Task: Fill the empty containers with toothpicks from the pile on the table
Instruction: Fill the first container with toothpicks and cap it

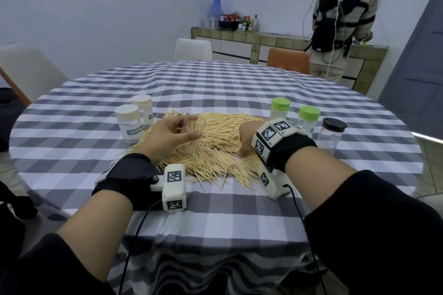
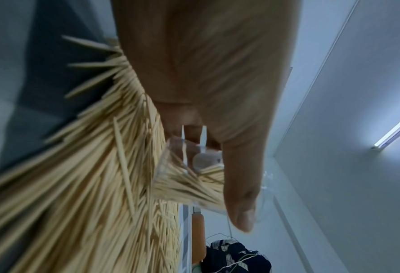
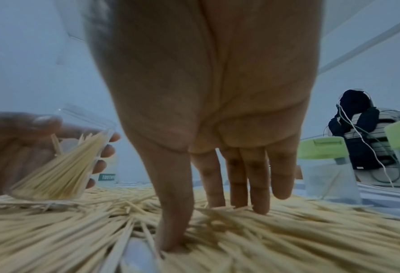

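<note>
Looks like a home dining room: round table (image 1: pixel 239 84) with checked cloth, chairs (image 1: pixel 193 49), tiled counter (image 1: pixel 251 39) with bottles (image 1: pixel 247 25) upper right.

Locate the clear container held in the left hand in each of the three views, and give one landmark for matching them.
Head: the clear container sits centre-left, tilted over the toothpick pile, gripped by the left hand.
Left wrist: centre, just beyond the palm, toothpicks inside.
Right wrist: lower left, tilted, with fingers wrapped round it.
Shared landmark: the toothpick pile, directly under the container in every view.
</note>
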